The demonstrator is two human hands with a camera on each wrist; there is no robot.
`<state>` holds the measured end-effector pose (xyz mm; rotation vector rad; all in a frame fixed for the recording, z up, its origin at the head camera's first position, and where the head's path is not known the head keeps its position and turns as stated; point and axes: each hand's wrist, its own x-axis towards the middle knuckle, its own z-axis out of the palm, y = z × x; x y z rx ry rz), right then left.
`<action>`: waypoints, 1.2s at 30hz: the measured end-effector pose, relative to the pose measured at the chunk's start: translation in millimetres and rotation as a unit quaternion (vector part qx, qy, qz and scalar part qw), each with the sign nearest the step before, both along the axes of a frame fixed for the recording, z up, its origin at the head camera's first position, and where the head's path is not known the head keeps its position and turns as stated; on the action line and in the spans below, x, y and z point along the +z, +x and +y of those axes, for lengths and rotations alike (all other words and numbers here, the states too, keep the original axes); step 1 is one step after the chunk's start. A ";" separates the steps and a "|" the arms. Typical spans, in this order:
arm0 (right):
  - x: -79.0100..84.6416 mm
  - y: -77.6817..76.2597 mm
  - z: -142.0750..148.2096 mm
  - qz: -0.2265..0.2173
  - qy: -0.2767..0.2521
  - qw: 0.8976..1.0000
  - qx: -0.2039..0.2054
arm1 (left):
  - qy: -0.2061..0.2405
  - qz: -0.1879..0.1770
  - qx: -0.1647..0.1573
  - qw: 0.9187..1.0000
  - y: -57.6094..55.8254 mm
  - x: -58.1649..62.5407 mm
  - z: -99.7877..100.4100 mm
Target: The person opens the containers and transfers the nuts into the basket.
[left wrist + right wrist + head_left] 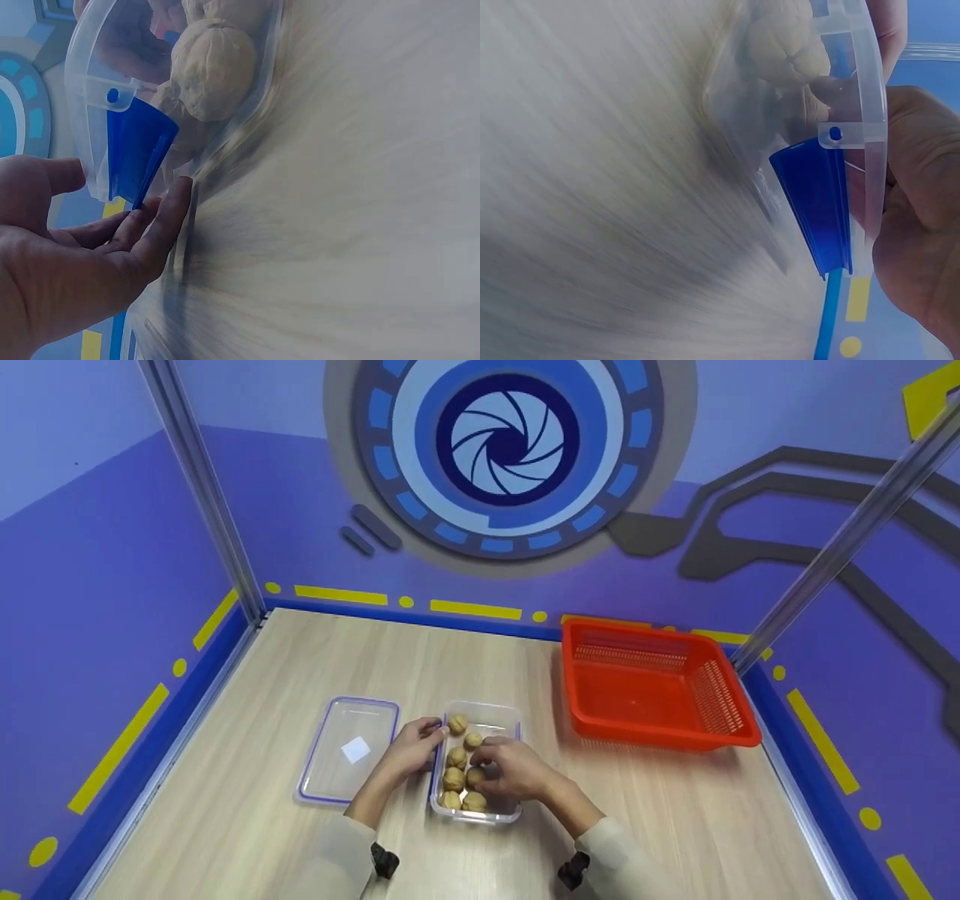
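A clear plastic container (pixel 484 816) with blue side latches holds several walnuts (pixel 454 780), mostly along its left side. My left hand (pixel 414 748) holds the container's left side. In the left wrist view its thumb (pixel 67 176) lies at the rim and its fingertips meet the lower end of a blue latch (pixel 139 146). My right hand (pixel 517 769) reaches over the right wall into the container, thumb and fingers around a walnut (pixel 475 777). In the right wrist view, that hand (pixel 922 195) is partly behind the clear wall, its fingertips against a walnut.
Left of the container lies its clear lid (pixel 349 772) with a blue seal and a white square label. An orange-red plastic basket (pixel 660 735) stands at the back right of the wooden table (pixel 225 810). Printed blue-purple panels and metal posts enclose the table.
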<state>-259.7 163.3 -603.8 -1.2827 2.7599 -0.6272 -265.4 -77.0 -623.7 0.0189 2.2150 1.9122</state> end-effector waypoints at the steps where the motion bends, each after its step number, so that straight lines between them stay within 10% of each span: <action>1: -0.7 0.2 0.1 0.005 0.000 1.000 0.001 | -0.001 0.001 0.002 1.000 0.3 0.1 0.3; 17: -4.6 1.3 -4.4 0.076 0.022 0.997 0.006 | -0.022 0.007 -0.001 1.000 -0.3 -1.2 -0.8; 36: 5.2 -0.7 -6.6 -0.021 -0.015 0.999 -0.030 | 0.014 -0.017 0.008 1.000 -1.5 -3.1 0.1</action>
